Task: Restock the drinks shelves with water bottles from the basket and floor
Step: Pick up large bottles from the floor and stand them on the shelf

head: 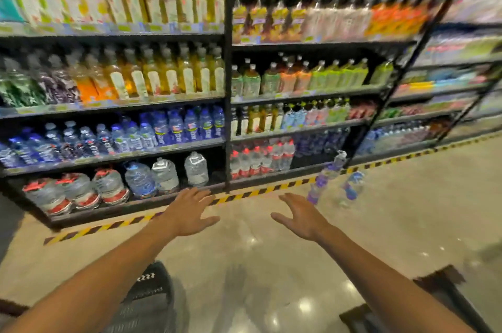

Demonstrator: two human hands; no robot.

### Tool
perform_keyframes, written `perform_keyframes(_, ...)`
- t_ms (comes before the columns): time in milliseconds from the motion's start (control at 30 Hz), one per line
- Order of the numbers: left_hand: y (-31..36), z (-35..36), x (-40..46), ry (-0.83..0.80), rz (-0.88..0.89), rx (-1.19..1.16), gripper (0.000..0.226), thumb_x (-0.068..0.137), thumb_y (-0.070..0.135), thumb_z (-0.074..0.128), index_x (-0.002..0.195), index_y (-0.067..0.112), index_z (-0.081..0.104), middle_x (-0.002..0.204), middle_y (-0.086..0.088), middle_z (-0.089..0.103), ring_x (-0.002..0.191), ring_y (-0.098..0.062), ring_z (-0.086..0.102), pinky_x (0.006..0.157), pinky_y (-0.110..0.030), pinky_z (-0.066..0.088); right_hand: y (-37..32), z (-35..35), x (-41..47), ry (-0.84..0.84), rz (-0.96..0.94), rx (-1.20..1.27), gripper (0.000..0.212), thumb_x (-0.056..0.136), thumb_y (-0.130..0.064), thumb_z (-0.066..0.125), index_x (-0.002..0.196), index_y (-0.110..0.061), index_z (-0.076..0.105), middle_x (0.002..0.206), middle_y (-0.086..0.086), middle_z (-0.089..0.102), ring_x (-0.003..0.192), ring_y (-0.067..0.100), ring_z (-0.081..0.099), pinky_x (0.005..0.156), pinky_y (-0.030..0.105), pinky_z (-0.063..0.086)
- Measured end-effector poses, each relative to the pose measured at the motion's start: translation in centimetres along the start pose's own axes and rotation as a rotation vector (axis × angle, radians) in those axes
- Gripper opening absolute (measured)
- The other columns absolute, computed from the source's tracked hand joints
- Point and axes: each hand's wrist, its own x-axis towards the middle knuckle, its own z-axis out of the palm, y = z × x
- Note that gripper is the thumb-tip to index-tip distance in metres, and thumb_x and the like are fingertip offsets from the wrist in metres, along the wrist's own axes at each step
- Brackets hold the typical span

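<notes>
Hands between pickups: my left hand (190, 210) and right hand (301, 217) reach out empty, fingers spread. Two bottles (326, 177) stand on the floor far right; next I grasp one for the shelves (114, 154).

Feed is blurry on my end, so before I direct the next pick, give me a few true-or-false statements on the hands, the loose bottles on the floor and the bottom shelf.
1. The left hand grips a bottle. False: its fingers are spread and it holds nothing.
2. The right hand is open and holds nothing. True.
3. Two clear plastic water bottles with purple-blue labels stand on the floor right of the right hand. True.
4. The large clear water jugs sit on the top shelf. False: they sit on the bottom shelf, left bay.
5. A yellow-and-black striped tape line runs along the floor before the shelves. True.
</notes>
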Motion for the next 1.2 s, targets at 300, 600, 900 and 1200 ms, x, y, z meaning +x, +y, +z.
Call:
perform_keyframes(300,6.3,-3.3,15.0,-0.052,0.241,0.048,0.081,0.097,0.075,0.027,0.162,0.029,0.014,0.171,0.002,0.009,0.158,-0.025,0.002,0.128,-0.045,0.004,9.3,-3.4,1.2,0.07,0.273,0.166,0.074,0.096,-0.066,0.049,0.154,-0.022,0.041,0.161,0.002,0.039,0.147,0.024,0.037,0.12,0.039,0.03)
perform_keyframes(600,12.8,-5.9,30.5,-0.19,0.466,0.127,0.08,0.1,0.07,0.029,0.163,0.024,0.011,0.171,-0.003,0.005,0.158,-0.026,0.004,0.128,-0.044,0.005,18.5,-5.6,2.6,0.169,0.589,0.338,0.074,0.096,-0.064,0.052,0.154,-0.019,0.041,0.16,0.003,0.04,0.146,0.023,0.038,0.119,0.035,0.029)
perform_keyframes(900,20.7,-4.6,47.8,-0.241,0.491,0.087,0.079,0.1,0.067,0.035,0.162,0.025,0.014,0.171,-0.003,0.01,0.157,-0.025,0.009,0.127,-0.04,0.008,33.0,-7.9,12.0,0.125,0.637,0.465,0.073,0.098,-0.061,0.051,0.155,-0.017,0.038,0.161,0.005,0.038,0.147,0.022,0.037,0.118,0.033,0.028)
perform_keyframes(1200,25.0,-2.5,64.4,-0.289,0.324,0.008,0.078,0.101,0.066,0.034,0.163,0.024,0.012,0.171,-0.001,0.006,0.158,-0.026,0.005,0.127,-0.04,0.005,48.9,-10.9,26.8,-0.02,0.603,0.511,0.069,0.098,-0.059,0.052,0.153,-0.019,0.042,0.159,0.001,0.042,0.146,0.019,0.039,0.117,0.029,0.028)
